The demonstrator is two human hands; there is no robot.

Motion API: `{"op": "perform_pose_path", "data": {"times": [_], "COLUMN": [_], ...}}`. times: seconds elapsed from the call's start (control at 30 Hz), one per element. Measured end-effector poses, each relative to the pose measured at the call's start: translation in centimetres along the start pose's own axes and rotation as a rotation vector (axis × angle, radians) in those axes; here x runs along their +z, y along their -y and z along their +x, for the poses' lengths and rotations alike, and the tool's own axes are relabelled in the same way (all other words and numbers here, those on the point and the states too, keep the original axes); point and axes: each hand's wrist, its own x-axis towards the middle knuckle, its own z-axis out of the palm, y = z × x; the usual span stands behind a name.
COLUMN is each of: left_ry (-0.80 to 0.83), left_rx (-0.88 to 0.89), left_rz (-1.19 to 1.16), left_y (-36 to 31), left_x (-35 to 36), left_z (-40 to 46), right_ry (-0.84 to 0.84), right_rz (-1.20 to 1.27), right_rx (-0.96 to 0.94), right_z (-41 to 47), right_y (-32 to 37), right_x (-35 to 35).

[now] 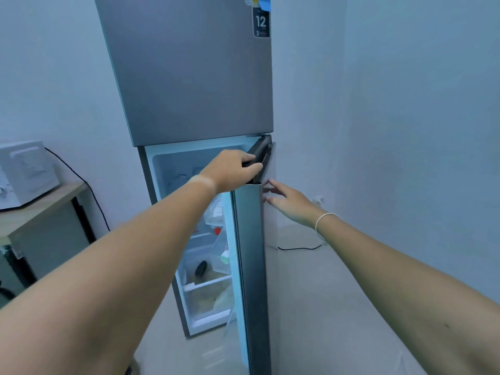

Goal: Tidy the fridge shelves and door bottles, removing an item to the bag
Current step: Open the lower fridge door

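a: fig. 1, head view. the lower fridge door point(250, 266) stands open, seen edge-on. the left hand point(232, 169) grips its dark top edge, fingers point(250, 157) curled over it. the right hand point(288, 200) lies beside the door's outer face, fingers straight and spread, holding nothing; whether they touch the panel cannot be told.

b: and the task's things?

a: on the fridge shelves point(207, 284) behind the left forearm: a small green-capped bottle point(224, 257), a dark object point(201, 267) below it, something red higher up. too small to name. no bag shows.

b: handling, by judgement?

a: the door is stiff and heavy, best steered by its top edge or long side. the bottle looks light, hard plastic, possibly damp and slippery; take it round the body, not the cap. the clear shelves look brittle, so lift items, do not drag them.

b: legible writing?

a: a dark sticker point(261, 22) on the upper door point(189, 71) reads "12", with a small "3" below. the white appliance point(25, 173) on the table point(40, 204) carries print too blurred to read.
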Motion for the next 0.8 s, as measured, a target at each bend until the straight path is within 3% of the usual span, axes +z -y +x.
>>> {"op": "perform_pose_path", "data": {"times": [0.1, 0.27, 0.47, 0.8], "left_ry": [0.025, 0.061, 0.108, 0.11], "left_rx": [0.048, 0.084, 0.08, 0.147], "left_rz": [-0.033, -0.02, -0.046, -0.083], "left_y": [-1.8, -4.9, -8.1, -12.0], "left_x": [0.8, 1.9, 3.3, 6.1], "left_z": [-0.2, -0.3, 0.8, 2.7], "right_ry": [-0.003, -0.025, -0.229, -0.34], "right_rz": [0.189, 0.297, 0.243, 0.172], "right_rx": [0.032, 0.012, 0.022, 0.125], "right_z": [-2.1, -5.1, -6.7, -8.0], "right_y": [-0.3, -1.4, -2.5, -5.1], "right_x": [-1.1, -2.7, -3.5, -7.8]}}
